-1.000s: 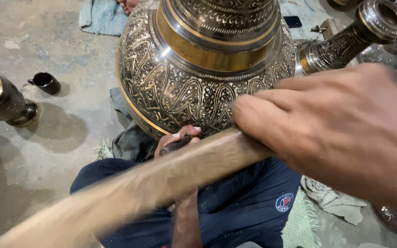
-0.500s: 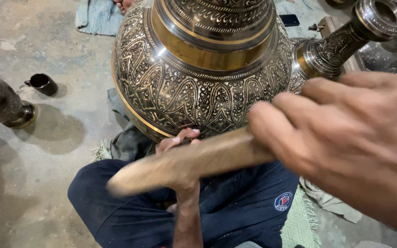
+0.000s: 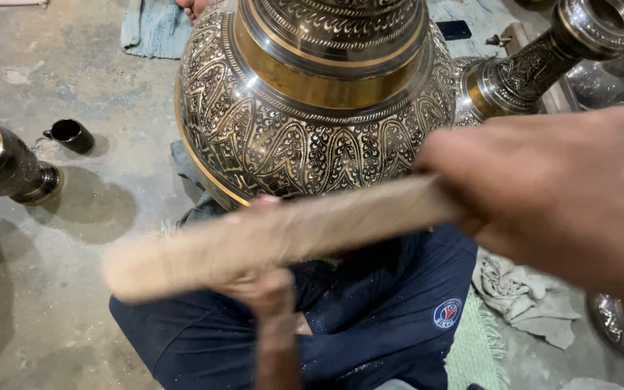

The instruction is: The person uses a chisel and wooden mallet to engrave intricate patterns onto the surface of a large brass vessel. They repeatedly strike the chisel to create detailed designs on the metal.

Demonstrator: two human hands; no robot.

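A big engraved brass vase (image 3: 312, 144) with a dark floral pattern and a gold band rests against my lap in navy trousers (image 3: 370, 310). My right hand (image 3: 565, 195) is closed around a pale wooden stick (image 3: 290, 235), which is motion-blurred and runs leftward across the vase's lower edge. My left hand (image 3: 261, 285) comes up from below with its fingers curled against the bottom of the vase. The stick hides most of that hand, so what the fingers hold does not show.
A second engraved vessel neck (image 3: 536, 65) lies at the upper right, another brass piece (image 3: 1, 162) at the left edge. A small dark cup (image 3: 70, 133) stands on the concrete floor. A blue cloth (image 3: 153, 25), a grey rag (image 3: 521, 296) and a green mat (image 3: 478, 347) lie around.
The wooden stick has swung: a second ago it slanted down to the lower left, now it lies nearly level under the vase. My right hand has shifted right. The left hand stays in place.
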